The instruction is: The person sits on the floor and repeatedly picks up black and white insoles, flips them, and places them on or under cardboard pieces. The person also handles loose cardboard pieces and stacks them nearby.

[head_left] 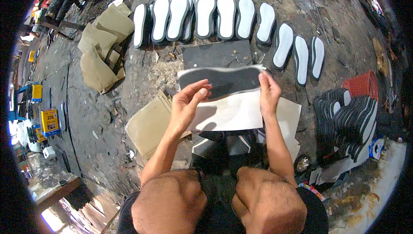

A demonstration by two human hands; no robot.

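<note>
Both hands, left hand [188, 100] and right hand [268, 92], pinch opposite ends of a dark grey sole-shaped cutout with a white rim [223, 81], above a white sheet [232, 113].

Seen from above, the person's two forearms are bare from elbow to wrist, with no sleeve, watch, band or glove on either; the left hand [188, 101] and the right hand [268, 91] are likewise uncovered and carry no rings. Below the hands, both knees [172, 204] are bare too, rounded and set side by side. Dark shorts [314, 212] show at the outer edges of the knees and in the gap between them.
</note>
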